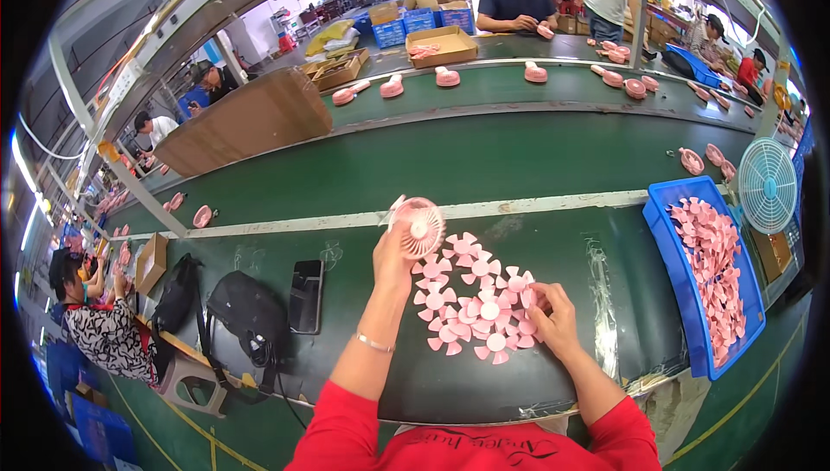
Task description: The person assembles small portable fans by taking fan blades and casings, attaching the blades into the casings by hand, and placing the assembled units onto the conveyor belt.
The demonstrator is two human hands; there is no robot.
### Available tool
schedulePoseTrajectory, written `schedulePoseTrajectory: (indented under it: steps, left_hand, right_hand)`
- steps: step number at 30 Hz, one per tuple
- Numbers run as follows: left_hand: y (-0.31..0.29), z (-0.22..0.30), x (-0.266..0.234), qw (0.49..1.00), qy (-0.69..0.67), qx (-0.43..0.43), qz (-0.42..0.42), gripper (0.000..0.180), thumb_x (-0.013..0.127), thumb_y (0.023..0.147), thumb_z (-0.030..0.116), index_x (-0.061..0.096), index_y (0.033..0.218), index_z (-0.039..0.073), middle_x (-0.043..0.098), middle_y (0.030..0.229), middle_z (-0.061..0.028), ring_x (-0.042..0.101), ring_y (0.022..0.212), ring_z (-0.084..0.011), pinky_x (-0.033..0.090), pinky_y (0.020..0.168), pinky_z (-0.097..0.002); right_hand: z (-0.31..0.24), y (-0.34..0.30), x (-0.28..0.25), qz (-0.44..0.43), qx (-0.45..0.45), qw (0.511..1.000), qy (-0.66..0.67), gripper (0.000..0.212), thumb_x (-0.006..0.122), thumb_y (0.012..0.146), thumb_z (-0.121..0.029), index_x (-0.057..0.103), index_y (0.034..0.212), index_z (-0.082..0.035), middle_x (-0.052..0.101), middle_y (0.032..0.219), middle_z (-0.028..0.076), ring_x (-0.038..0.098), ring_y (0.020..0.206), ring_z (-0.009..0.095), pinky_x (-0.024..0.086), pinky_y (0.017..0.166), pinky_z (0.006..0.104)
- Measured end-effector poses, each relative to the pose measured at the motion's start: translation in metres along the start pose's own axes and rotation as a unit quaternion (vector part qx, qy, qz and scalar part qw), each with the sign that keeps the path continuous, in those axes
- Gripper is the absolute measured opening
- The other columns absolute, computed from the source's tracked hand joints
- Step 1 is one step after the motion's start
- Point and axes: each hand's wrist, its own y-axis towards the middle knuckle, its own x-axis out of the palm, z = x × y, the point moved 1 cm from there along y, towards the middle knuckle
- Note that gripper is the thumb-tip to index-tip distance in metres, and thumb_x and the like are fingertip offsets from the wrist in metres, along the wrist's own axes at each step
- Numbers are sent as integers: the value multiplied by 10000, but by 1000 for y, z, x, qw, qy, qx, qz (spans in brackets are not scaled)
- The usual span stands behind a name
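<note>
Fan housing (418, 227), pink, round, with grille: held upright above the near table (553, 255), clamped in the closed fingers of the left hand (392, 259). Fan blades (474, 305), pink, loose pile: lying flat on the table just below and right of the housing. Right hand (552, 320): resting at the pile's right edge, fingers curled onto one blade; whether they pinch it cannot be told. Blue bin (683, 289), far right on the table: filled with more pink blades. White round fan grille (767, 185): beyond the bin. Black phone (305, 295) and black bag (246, 307): left on the table. Green conveyor belt (484, 160), behind: carrying scattered pink parts.
</note>
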Motion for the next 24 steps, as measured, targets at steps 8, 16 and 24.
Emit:
schedulePoseTrajectory:
  steps: [8, 16, 24]
  left_hand:
    - [-93, 3, -40, 995, -88, 24, 47, 375, 355, 1012, 271, 436, 1310, 58, 537, 1272, -105, 551, 1157, -228, 490, 949, -408]
    - [-115, -27, -21, 995, 36, 58, -71, 381, 321, 1030, 298, 372, 1296, 30, 499, 1249, -110, 543, 1124, -195, 467, 956, -345]
    - [-128, -26, -14, 963, 252, 69, -68, 365, 571, 932, 188, 490, 1224, -15, 609, 1068, -90, 581, 948, -123, 482, 833, -274]
  right_hand:
    - [-34, 32, 21, -39, -1, 998, -50, 320, 664, 715, -47, 640, 1032, -5, 564, 836, 94, 580, 722, 164, 488, 652, 291]
    - [-87, 28, 79, 65, -293, 942, -148, 339, 723, 653, -86, 633, 980, -77, 583, 847, 59, 522, 804, 255, 389, 757, 390]
    - [-81, 16, 96, 1, -336, 918, -209, 373, 731, 620, -105, 634, 978, -63, 566, 866, 71, 505, 816, 283, 384, 780, 417]
